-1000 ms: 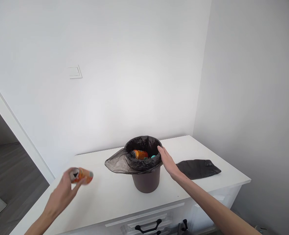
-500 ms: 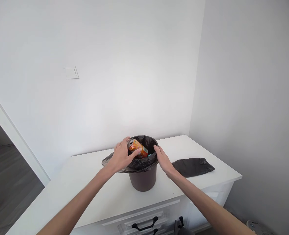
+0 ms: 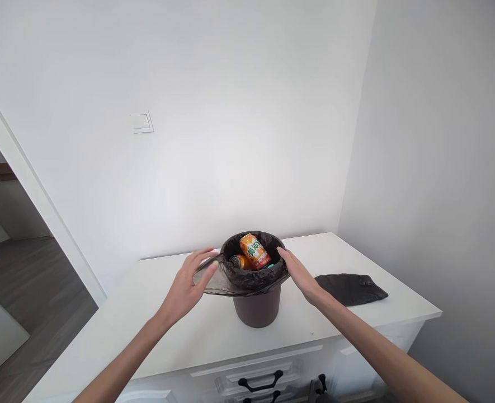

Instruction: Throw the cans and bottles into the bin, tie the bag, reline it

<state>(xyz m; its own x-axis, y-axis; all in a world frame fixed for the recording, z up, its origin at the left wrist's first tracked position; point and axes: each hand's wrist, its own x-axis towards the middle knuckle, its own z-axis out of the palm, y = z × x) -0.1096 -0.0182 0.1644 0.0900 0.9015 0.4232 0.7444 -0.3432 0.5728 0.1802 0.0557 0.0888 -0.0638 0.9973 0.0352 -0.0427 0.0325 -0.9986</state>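
A dark brown bin (image 3: 257,309) stands on the white cabinet top, lined with a black plastic bag (image 3: 253,280) folded over its rim. Inside it an orange can (image 3: 255,251) leans at a slant, with a second orange can (image 3: 241,262) lower at its left. Part of something teal shows beside them. My left hand (image 3: 188,282), fingers apart and holding nothing, is left of the bin by the bag's spread edge. My right hand (image 3: 300,274) lies against the bin's right rim, its fingers extended and together; whether it grips the bag there is hidden.
A folded black bag (image 3: 352,289) lies on the cabinet top (image 3: 180,330) right of the bin. White walls stand behind and at the right, with a light switch (image 3: 142,122). Black drawer handles (image 3: 260,386) are below. A doorway opens at the left.
My left hand has let go of an orange can and moved left out of the bin. Two cans now show inside. The view has shifted left; my right hand stays at the rim.
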